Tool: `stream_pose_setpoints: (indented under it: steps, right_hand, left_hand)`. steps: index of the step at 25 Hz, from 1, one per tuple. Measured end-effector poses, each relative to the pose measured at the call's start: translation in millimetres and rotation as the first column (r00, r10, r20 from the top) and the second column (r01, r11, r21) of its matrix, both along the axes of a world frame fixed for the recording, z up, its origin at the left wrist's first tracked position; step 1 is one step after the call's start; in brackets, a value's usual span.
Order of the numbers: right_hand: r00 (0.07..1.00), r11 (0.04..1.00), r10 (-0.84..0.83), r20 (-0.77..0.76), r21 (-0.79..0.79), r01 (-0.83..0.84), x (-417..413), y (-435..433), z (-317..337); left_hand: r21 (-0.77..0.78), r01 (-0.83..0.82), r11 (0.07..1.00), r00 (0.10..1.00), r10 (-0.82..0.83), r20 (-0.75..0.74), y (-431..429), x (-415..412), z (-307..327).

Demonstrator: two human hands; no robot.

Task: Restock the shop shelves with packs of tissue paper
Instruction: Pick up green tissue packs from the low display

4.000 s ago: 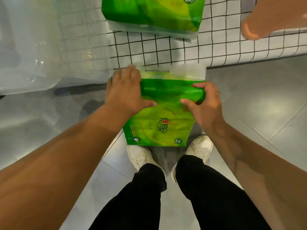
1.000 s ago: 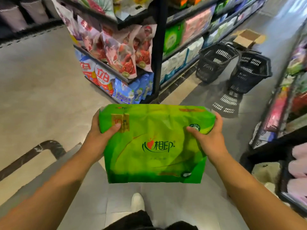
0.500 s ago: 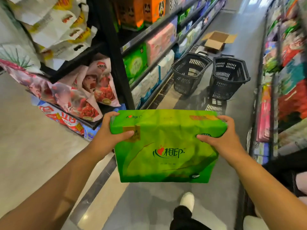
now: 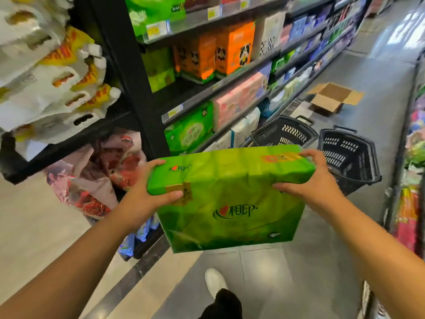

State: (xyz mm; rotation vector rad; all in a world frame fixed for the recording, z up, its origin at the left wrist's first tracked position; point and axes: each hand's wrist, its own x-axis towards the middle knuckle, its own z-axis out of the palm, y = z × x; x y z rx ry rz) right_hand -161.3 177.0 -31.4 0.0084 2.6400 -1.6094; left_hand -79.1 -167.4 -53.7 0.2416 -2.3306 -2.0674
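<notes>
I hold a large green pack of tissue paper (image 4: pixel 230 199) in front of me at waist height, its printed face toward me. My left hand (image 4: pixel 147 194) grips its upper left corner and my right hand (image 4: pixel 315 180) grips its upper right corner. To the left stands a black shelf unit (image 4: pixel 207 93) with tissue goods. A matching green pack (image 4: pixel 190 134) sits on a lower shelf, just beyond the pack I carry. Pink packs (image 4: pixel 239 100) lie beside it, and orange boxes (image 4: pixel 220 54) stand one shelf higher.
Two black shopping baskets (image 4: pixel 285 134) (image 4: pixel 347 157) stand on the aisle floor ahead. An open cardboard box (image 4: pixel 333 97) lies farther down the aisle. White bagged goods (image 4: pixel 46 84) hang at the shelf end on the left. Another shelf row (image 4: pixel 414 157) lines the right edge.
Four seconds ago I picked the pack up off the floor by a wire rack. Since then I have walked into the aisle, and the shelves have come closer on my left.
</notes>
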Motion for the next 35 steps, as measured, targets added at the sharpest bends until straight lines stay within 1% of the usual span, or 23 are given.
stream_pose_setpoints:
  steps: [3, 7, 12, 14, 15, 17, 20, 24, 26, 29, 32, 35]
  right_hand:
    - [0.998, 0.999, 0.053, -0.017, -0.010, -0.053, -92.3, -7.8, -2.7]
    - [0.987, 0.985, 0.163, -0.015, -0.050, -0.163, -200.8, -20.7, -1.2]
    - [0.948, 0.939, 0.312, -0.063, -0.131, -0.318, -305.5, -34.9, 7.4]
    - [0.931, 0.912, 0.349, -0.110, -0.186, -0.364, -349.4, -45.1, 8.3]
    - [0.918, 0.897, 0.370, -0.143, -0.202, -0.393, -373.3, -50.3, 8.8]
    - [0.883, 0.874, 0.416, -0.219, -0.172, -0.454, -412.0, -61.8, 10.7]
    - [0.782, 0.800, 0.530, -0.329, -0.111, -0.589, -471.3, -86.3, 22.0]
    - [0.678, 0.719, 0.589, -0.439, -0.097, -0.688, -524.0, -108.6, 30.5]
    - [0.639, 0.692, 0.592, -0.491, -0.096, -0.715, -540.1, -116.9, 32.1]
    - [0.540, 0.643, 0.589, -0.601, -0.056, -0.764, -558.8, -137.0, 27.1]
    - [0.513, 0.617, 0.582, -0.630, -0.069, -0.784, -570.3, -154.8, 16.1]
    - [0.496, 0.619, 0.563, -0.661, -0.060, -0.783, -583.8, -164.9, 3.9]
  left_hand:
    - [-0.007, -0.048, 0.999, 0.997, 0.048, -0.054, -7.5, -77.6, -0.5]
    - [-0.116, -0.134, 0.984, 0.987, 0.121, -0.109, -15.7, -167.0, 11.0]
    - [-0.215, -0.207, 0.954, 0.974, 0.180, -0.139, -22.6, -241.5, 33.4]
    - [-0.231, -0.263, 0.937, 0.962, 0.234, -0.142, -24.0, -265.7, 40.2]
    - [-0.212, -0.314, 0.925, 0.945, 0.285, -0.159, -22.6, -278.5, 42.8]
    - [-0.162, -0.410, 0.898, 0.905, 0.379, -0.191, -13.4, -296.9, 45.6]
    - [-0.168, -0.565, 0.808, 0.814, 0.512, -0.273, 0.2, -324.9, 50.3]
    - [-0.241, -0.670, 0.702, 0.733, 0.576, -0.362, 11.5, -343.0, 63.7]
    - [-0.253, -0.690, 0.678, 0.715, 0.584, -0.385, 17.6, -346.9, 68.7]
    - [-0.303, -0.732, 0.610, 0.673, 0.578, -0.461, 18.0, -354.4, 66.1]
    - [-0.321, -0.757, 0.569, 0.644, 0.562, -0.520, 7.8, -364.0, 55.3]
    - [-0.354, -0.765, 0.538, 0.636, 0.545, -0.547, -8.3, -375.4, 41.4]
